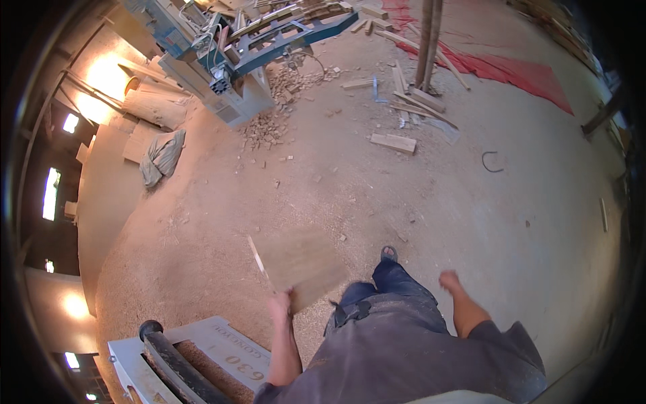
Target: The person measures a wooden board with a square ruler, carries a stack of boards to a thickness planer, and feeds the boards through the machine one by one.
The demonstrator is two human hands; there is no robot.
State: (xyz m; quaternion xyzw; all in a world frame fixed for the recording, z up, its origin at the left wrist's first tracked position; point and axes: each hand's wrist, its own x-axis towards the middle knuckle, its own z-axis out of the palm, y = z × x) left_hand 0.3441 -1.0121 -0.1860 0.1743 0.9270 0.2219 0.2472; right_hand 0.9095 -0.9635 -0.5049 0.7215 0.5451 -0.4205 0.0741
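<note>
My left hand (281,303) grips the near edge of a thin, flat wooden board (305,260), with the thumb lying on top. The board hangs out over the dusty floor, left of my legs. Along its left side runs a narrow pale wood strip (258,256); whether it is joined to the board I cannot tell. Away from my body on the right is my right hand (448,280), slightly blurred, its fingers curled and nothing seen in it. A sandalled foot (388,253) shows below my dark trousers.
A grey woodworking machine (202,343) bearing writing stands close at lower left, with sawdust on it. Farther ahead is a blue-framed machine (242,65) beside piled wood offcuts (267,131). Timber pieces (393,143), a post (426,50) and red sheeting (525,76) lie beyond.
</note>
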